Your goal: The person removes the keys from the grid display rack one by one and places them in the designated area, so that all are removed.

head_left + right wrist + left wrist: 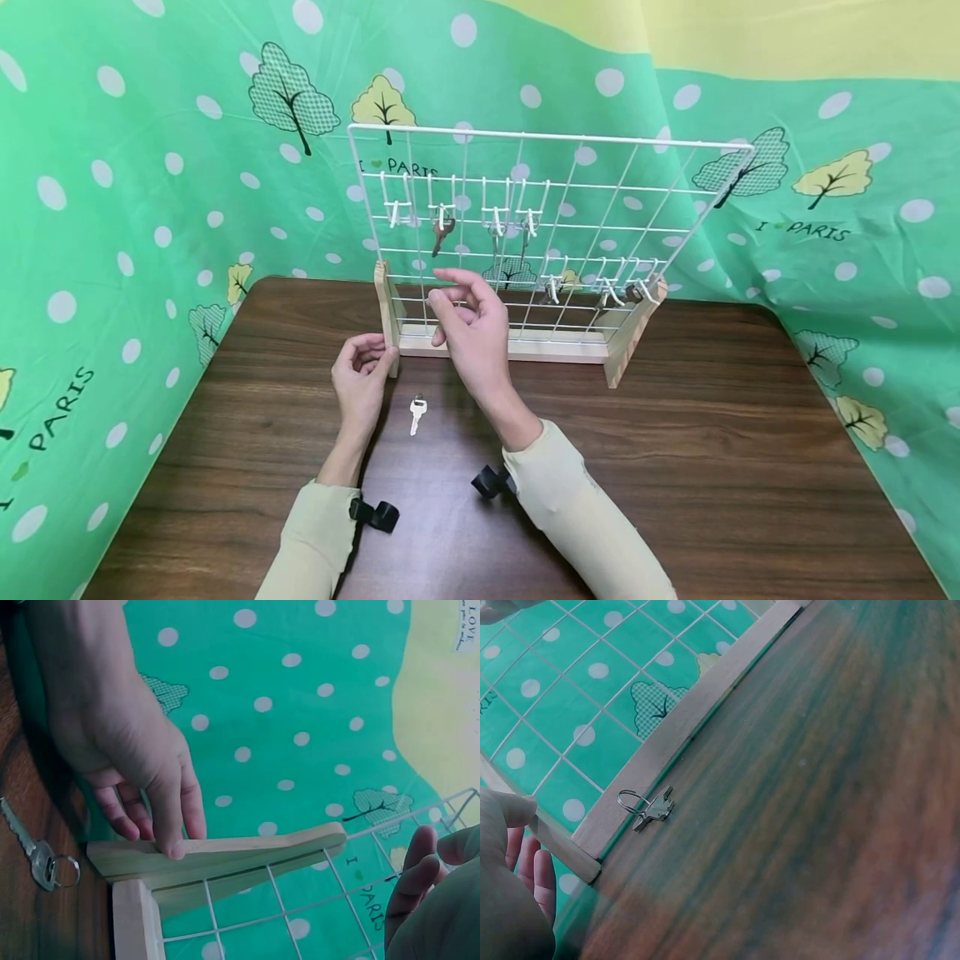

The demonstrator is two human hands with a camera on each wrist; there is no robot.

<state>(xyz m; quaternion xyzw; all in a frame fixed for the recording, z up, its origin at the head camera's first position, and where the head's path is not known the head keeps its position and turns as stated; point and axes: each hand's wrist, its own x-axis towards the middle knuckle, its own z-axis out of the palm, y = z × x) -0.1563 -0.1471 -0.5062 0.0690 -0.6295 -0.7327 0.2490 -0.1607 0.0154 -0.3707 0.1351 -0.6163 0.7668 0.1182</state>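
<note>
My left hand (362, 385) grips the lower left wooden support (388, 321) of a white wire rack (551, 136), thumb on the near edge and fingers on the outer side. In the right wrist view, that left hand (127, 742) has its thumb tip against the support (217, 851). My right hand (478, 333) hovers before the left part of the grid, fingers loosely bent, with nothing visible in it. A silver key (417, 415) with a ring lies on the table just right of the left hand; it also shows in the left wrist view (656, 810).
Hooks hang on the grid in an upper row and a lower right row. A brownish key (442, 236) hangs from an upper hook, with other keys on several hooks. The rack's right support (633, 329) stands on the wooden table (712, 450). Green dotted cloth (187, 167) surrounds it.
</note>
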